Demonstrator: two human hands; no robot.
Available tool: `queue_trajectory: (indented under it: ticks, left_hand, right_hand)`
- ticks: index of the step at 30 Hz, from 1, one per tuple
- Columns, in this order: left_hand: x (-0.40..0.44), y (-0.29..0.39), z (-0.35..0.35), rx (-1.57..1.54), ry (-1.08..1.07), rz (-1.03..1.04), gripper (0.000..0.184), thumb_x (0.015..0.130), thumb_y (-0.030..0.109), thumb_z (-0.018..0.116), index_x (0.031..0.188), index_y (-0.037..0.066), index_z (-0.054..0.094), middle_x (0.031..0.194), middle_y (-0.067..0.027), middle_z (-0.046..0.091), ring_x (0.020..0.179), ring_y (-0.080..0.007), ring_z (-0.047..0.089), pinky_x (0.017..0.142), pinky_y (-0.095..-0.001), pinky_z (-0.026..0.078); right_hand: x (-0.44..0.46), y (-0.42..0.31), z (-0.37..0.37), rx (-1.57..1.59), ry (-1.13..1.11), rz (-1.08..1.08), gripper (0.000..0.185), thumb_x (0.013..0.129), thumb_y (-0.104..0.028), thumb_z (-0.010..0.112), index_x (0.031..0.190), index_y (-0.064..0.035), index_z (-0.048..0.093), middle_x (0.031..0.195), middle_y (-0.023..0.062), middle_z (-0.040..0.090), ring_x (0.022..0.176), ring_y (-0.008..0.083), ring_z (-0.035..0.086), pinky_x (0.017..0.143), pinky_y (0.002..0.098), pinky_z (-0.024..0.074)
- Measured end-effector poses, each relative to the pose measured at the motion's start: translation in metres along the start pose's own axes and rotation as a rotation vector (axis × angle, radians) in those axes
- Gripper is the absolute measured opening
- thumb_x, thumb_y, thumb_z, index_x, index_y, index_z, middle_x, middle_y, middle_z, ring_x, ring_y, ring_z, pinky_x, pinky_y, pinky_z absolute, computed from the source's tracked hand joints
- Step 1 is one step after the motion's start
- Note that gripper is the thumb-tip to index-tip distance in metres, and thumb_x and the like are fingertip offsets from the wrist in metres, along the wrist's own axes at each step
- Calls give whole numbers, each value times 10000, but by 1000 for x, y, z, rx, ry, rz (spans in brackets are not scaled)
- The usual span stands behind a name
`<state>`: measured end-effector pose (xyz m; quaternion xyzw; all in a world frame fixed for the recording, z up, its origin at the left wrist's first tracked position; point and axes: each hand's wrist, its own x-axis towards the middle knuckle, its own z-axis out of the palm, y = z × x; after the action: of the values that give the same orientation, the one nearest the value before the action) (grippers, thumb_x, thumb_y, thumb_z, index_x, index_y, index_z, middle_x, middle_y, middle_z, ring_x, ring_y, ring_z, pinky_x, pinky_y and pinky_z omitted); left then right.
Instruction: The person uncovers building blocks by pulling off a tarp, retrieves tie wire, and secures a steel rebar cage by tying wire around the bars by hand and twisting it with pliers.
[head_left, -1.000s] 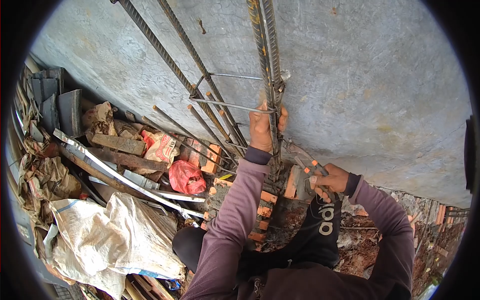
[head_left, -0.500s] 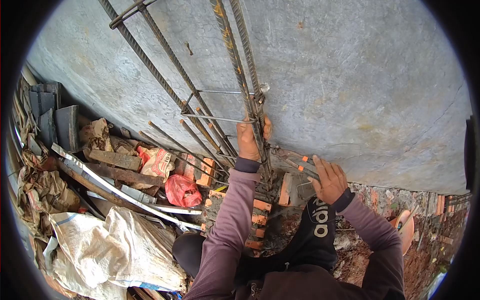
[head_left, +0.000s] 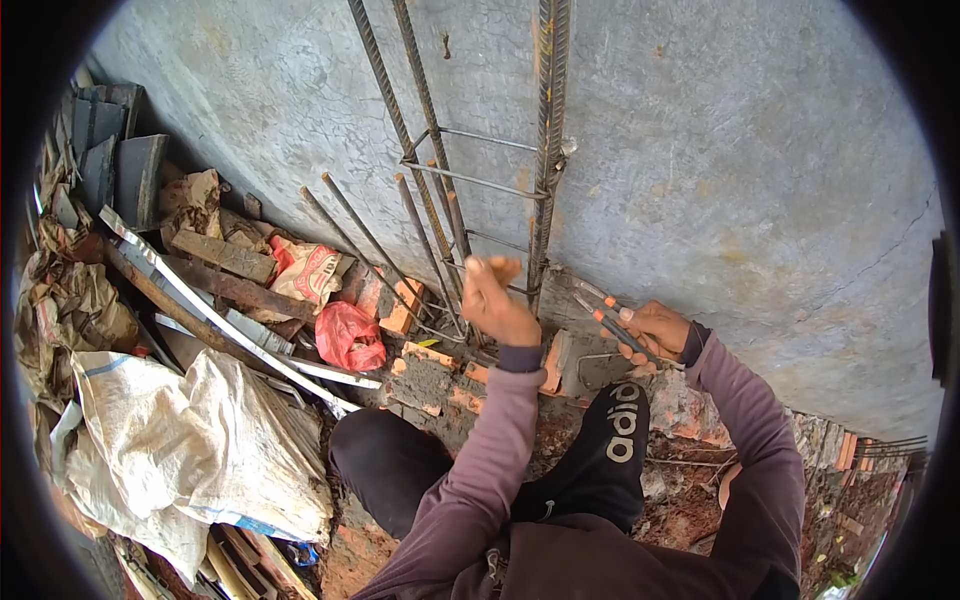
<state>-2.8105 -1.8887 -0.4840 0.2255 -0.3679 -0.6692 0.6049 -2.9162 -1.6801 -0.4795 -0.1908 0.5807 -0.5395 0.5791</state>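
My left hand (head_left: 499, 305) is raised in front of the rebar column cage (head_left: 548, 110), apart from its bars. Its fingers are curled in; whether something small is in them is hidden. My right hand (head_left: 652, 335) grips pincers (head_left: 607, 322) with orange and black handles, their jaws pointing left toward the foot of the cage. The cage has ribbed upright bars joined by thin stirrups (head_left: 475, 180) and stands close to the grey wall. A bent steel stirrup (head_left: 603, 357) lies below the pincers.
Shorter rebar stubs (head_left: 365, 228) rise left of the cage. Mortared bricks (head_left: 425, 378) lie around its base. On the left are a red plastic bag (head_left: 350, 336), metal strips (head_left: 235, 312), a white woven sack (head_left: 200, 430) and dark tiles (head_left: 135, 180). The grey wall (head_left: 740, 180) stands ahead.
My left hand has let go of the rebar and come away from it. My right hand and the pincers have drawn back from the bars. The view has shifted.
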Motion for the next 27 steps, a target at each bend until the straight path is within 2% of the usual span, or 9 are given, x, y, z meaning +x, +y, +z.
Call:
queue_trajectory:
  ticks: [1,3,6,9,13,16,20,24,27]
  left_hand:
    - [-25,-4,-23,-2,-25,-29,421,1007,349,494,789,5,602,723,-79,621,701,-149,628,664,-293,522]
    - [-79,-43,-70,208,-124,-333,398,982,412,526,824,49,572,799,-88,650,691,-188,652,670,-327,564]
    - [-96,-50,-53,100,-278,-868,398,955,450,560,869,63,536,898,-123,658,818,-242,671,743,-369,565]
    - [-74,-36,-15,-400,-456,-1067,433,930,501,574,910,73,513,975,-155,654,934,-286,664,814,-403,559]
    - [-64,-52,6,-1,-514,-1058,471,920,546,553,871,78,528,942,-146,665,906,-267,673,810,-415,573]
    - [-57,-47,4,84,-574,-1060,461,922,542,554,849,88,523,963,-150,676,883,-245,674,785,-389,579]
    - [-57,-57,9,219,-593,-988,553,914,598,521,838,56,599,969,-149,690,871,-228,674,736,-360,552]
    - [-46,-50,-5,707,-793,-747,761,851,709,508,914,-29,682,940,-143,700,860,-253,670,745,-382,513]
    - [-40,-35,-6,1135,-943,-479,804,836,745,485,883,-22,721,991,-159,693,914,-282,659,816,-400,488]
  right_hand:
    - [4,1,-11,61,-111,57,539,1003,-415,459,1184,86,542,699,70,601,476,110,550,357,241,420]
    - [15,16,-25,282,-260,120,602,995,-480,426,1203,77,523,724,93,598,494,128,549,373,264,439]
    - [26,38,-32,399,-375,148,669,968,-571,406,1206,47,503,724,75,565,509,129,531,392,272,431]
    - [21,39,-19,460,-369,124,552,972,-520,453,1091,13,533,714,61,560,500,134,514,404,280,421]
    - [16,30,-16,38,-208,42,355,920,-334,630,1042,-11,547,697,83,609,516,172,582,431,304,460]
    - [1,16,10,-710,154,-106,426,868,-291,671,1118,24,530,740,116,630,632,209,642,517,348,492]
    - [-3,56,46,-1594,1099,-662,612,733,-195,718,1248,28,474,871,159,580,817,330,623,689,433,497]
    - [14,64,35,-1372,933,-334,422,738,-154,717,1077,-26,502,941,201,585,854,439,608,678,493,486]
    - [8,38,29,-1197,773,-213,286,802,-186,716,905,-2,524,797,212,636,764,439,624,654,477,474]
